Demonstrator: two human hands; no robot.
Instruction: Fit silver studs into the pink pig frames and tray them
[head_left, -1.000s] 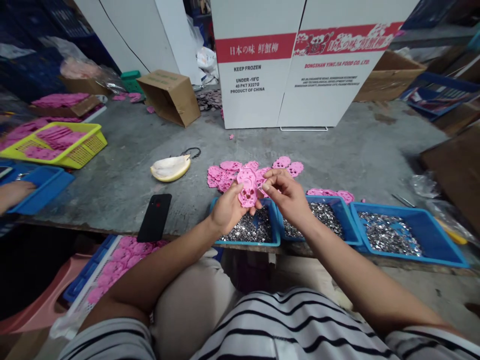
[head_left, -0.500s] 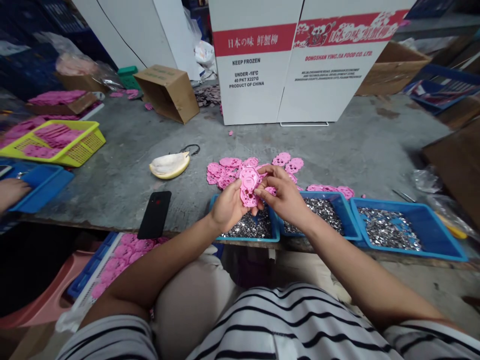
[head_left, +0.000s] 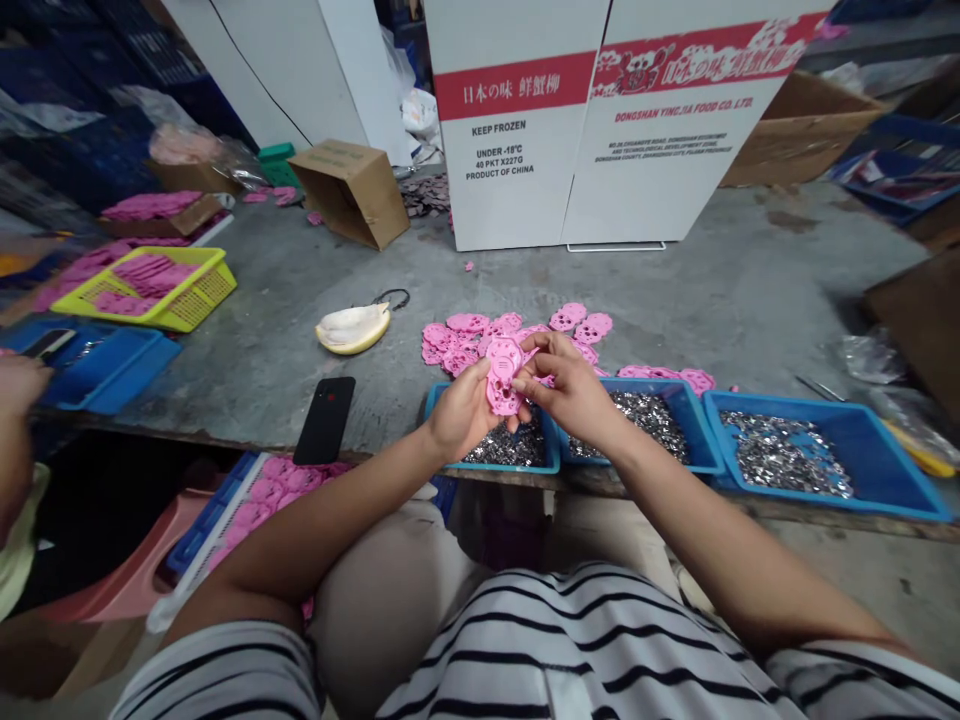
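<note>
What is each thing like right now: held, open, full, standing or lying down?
Pink piece, held
Left grip, closed on that piece
Right grip, curled at the piece's edge
Black phone, lying flat
Small brown box, open, on its side
Front right blue tray, partly filled
Yellow basket, open, holding pink pieces
White carton, standing upright

One head-worn view, forward and down across the workbench (head_left: pixel 262 365)

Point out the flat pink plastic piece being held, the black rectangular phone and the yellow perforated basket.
Pink plastic piece (head_left: pixel 503 366), head view: middle of its face.
Black phone (head_left: pixel 325 421), head view: middle of its upper surface.
Yellow basket (head_left: pixel 204 300), head view: its perforated side wall.
</note>
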